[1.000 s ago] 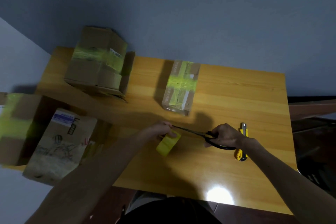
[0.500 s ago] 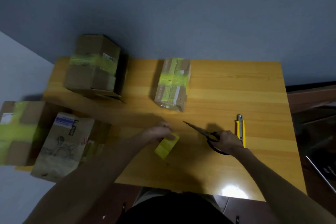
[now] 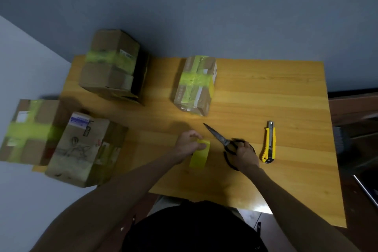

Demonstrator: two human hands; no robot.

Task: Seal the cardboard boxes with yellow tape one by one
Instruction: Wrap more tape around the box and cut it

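Head view: my left hand (image 3: pixel 188 143) pinches the yellow tape roll (image 3: pixel 199 156) near the middle of the wooden table's (image 3: pixel 266 92) near edge. My right hand (image 3: pixel 245 155) grips black-handled steel scissors (image 3: pixel 216 135), blades closed. A yellow-taped brown cardboard box (image 3: pixel 195 88) stands toward the far edge.

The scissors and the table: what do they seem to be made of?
Scissors: dark metal blades, judging by their thin pointed shape; black handles, probably plastic.
Table: wood or wood-look laminate, from the grain lines; glossy, since it reflects a light.
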